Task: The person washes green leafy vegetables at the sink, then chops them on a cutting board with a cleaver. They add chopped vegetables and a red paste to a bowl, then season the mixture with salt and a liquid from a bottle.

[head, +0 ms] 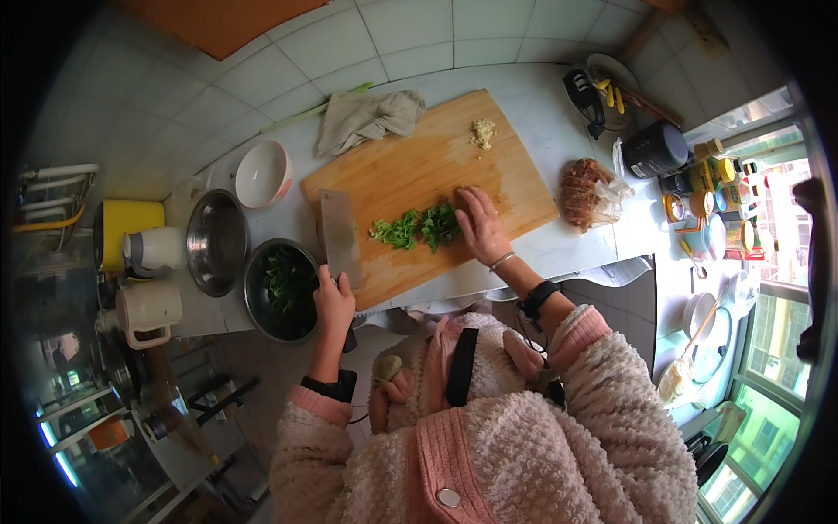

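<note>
My left hand (pixel 334 298) grips the handle of a cleaver (pixel 340 236), whose broad blade lies over the left edge of a wooden cutting board (pixel 419 170). Chopped leafy greens (pixel 416 227) form a small heap near the board's front. At the right end of that heap rests my right hand (pixel 483 226), palm down, thumb apart from the fingers; its fingertips are by the leaves and nothing shows in its grasp. Minced garlic or a similar pale mince (pixel 482 133) sits at the board's far right corner. Left of the cleaver, a metal bowl (pixel 252 311) holds dark leafy greens (pixel 285 281).
Another metal bowl (pixel 217 242) and a white bowl (pixel 263 174) stand at left. A grey cloth (pixel 370 119) overlaps the board's back edge. To the right are a plastic bag of reddish-brown food (pixel 584 195), a black container (pixel 655 149) and several seasoning jars (pixel 710 173). Tiled wall (pixel 419 33) bounds the back.
</note>
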{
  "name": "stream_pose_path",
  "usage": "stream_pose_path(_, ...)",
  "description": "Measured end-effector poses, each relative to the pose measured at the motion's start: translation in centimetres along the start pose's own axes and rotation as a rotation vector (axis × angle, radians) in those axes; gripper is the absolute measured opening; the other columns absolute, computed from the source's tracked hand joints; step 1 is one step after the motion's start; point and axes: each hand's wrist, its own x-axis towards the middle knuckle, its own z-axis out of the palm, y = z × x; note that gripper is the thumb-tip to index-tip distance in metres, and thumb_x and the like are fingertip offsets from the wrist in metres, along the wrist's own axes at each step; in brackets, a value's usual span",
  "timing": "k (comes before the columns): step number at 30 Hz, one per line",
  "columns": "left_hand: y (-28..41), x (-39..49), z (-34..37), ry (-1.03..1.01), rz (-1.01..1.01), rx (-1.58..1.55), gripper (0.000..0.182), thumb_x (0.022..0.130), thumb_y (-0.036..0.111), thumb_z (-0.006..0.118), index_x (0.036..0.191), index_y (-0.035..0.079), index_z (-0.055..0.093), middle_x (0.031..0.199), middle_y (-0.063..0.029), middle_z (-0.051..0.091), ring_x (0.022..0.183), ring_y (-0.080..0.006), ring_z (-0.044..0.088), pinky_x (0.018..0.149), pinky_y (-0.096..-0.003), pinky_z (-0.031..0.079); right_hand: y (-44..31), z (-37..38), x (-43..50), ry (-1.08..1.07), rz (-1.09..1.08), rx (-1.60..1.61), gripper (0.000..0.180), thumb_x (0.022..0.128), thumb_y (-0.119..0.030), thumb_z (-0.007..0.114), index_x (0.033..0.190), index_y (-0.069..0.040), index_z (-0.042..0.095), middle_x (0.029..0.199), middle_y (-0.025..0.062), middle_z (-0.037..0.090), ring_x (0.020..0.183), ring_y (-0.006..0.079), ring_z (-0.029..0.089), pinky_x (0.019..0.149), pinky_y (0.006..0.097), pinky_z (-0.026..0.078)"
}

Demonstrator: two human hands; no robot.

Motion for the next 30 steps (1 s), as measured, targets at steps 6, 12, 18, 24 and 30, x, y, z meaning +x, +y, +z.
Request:
stream_pose_path(6, 0.1, -0.4, 2.5, -0.138, -0.349, -0.398, 0.023, 0.097, 0.015, 0.052, 0.11, 0.002, 0.038, 0.067, -0.0158, 0.059, 0.039, -0.0233, 0.056, 0.036, -0.0379, 0.041, -2.1, 4.2, -0.2, 0.008, 0.025, -0.219, 0.049, 0.095, -0.027, 0.054, 0.136, -0.002, 0.043, 0.142, 0.0225, 0.038, 0.136, 0.0409, 0.03, 0.115, 0.0486, 0.02)
stream_pose_path(12, 2.2, -2.0, 6.4, -0.251, -0.336, -0.561, 0.026, 0.096, 0.014, 0.054, 0.115, 0.002, 0.04, 0.063, -0.0078, 0.053, 0.036, -0.0185, 0.05, 0.034, -0.0323, 0.038, -3.1, 5.4, 0.3, 0.008, 0.035, -0.17, 0.06, 0.093, -0.033, 0.054, 0.138, 0.002, 0.038, 0.142, 0.0262, 0.037, 0.133, 0.0435, 0.033, 0.113, 0.0492, 0.023)
stream_pose_path(18, 5.4, -3.0, 12.1, -0.391, -0.105, -0.599, 0.031, 0.09, 0.012, 0.06, 0.115, -0.001, 0.047, 0.082, -0.02, 0.065, 0.069, -0.0352, 0.065, 0.061, -0.0429, 0.05, -3.2, 5.1, 0.2, -0.03, 0.031, -0.137, 0.069, 0.09, -0.041, 0.057, 0.141, 0.001, 0.035, 0.145, 0.0269, 0.032, 0.133, 0.0453, 0.03, 0.113, 0.0498, 0.022)
stream_pose_path(24, 5.6, -3.6, 8.4, -0.382, -0.145, -0.864, 0.054, 0.097, 0.011, 0.053, 0.141, 0.002, 0.023, 0.061, -0.0028, 0.047, 0.036, -0.0095, 0.043, 0.031, -0.0266, 0.033, -6.7, 5.9, 1.3, -0.069, -0.169, -0.003, 0.068, 0.08, -0.031, 0.071, 0.133, 0.0, 0.044, 0.14, 0.0256, 0.038, 0.128, 0.0446, 0.037, 0.108, 0.0505, 0.031)
stream_pose_path(30, 2.1, -4.9, -1.7, -0.159, -0.35, -0.948, 0.052, 0.096, 0.013, 0.055, 0.139, 0.005, 0.025, 0.058, -0.0005, 0.044, 0.037, -0.0079, 0.04, 0.033, -0.0248, 0.03, -16.1, 12.3, 3.2, -0.18, -0.513, 0.291, 0.02, 0.077, -0.006, 0.07, 0.093, -0.003, 0.058, 0.106, 0.0151, 0.052, 0.105, 0.0362, 0.053, 0.089, 0.0427, 0.046)
